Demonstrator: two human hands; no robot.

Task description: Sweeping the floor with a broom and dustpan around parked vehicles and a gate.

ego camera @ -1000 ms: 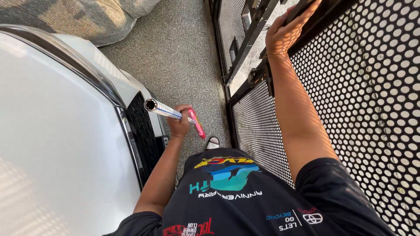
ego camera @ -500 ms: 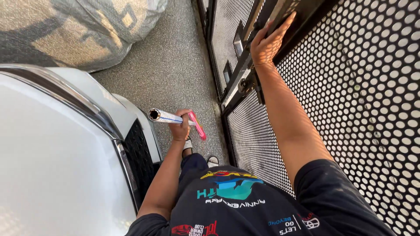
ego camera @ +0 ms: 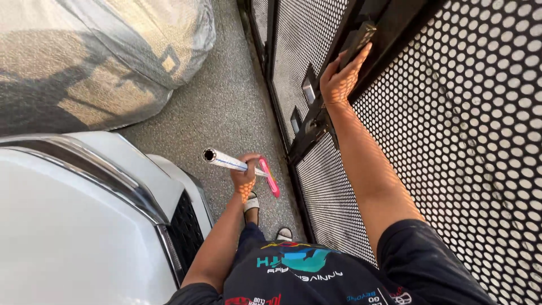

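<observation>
**Entry: perforated gate and pole, held between parked cars**

Right hand (ego camera: 339, 79) — palm flat, fingers extended, pressed on the dark frame bar (ego camera: 361, 39) of the black perforated metal gate (ego camera: 451, 141); it wraps nothing. Left hand (ego camera: 245, 172) — closed in a fist around a silver pole (ego camera: 226, 160), its hollow end pointing toward the white car (ego camera: 73, 226); a pink strip (ego camera: 270, 178) juts from the same fist toward the gate.

Handling note, as a judgement: the gate likely moves best with steady pressure on the solid frame bar rather than the thin mesh, with the pole tip kept clear of the car's hood and grille just beside it.

Gate's look: matte black, round holes in even rows, sunlight dappling the forearm through them, latch hardware (ego camera: 313, 116) below the palm. A covered car (ego camera: 101, 56) stands ahead on the speckled floor (ego camera: 226, 101).
</observation>
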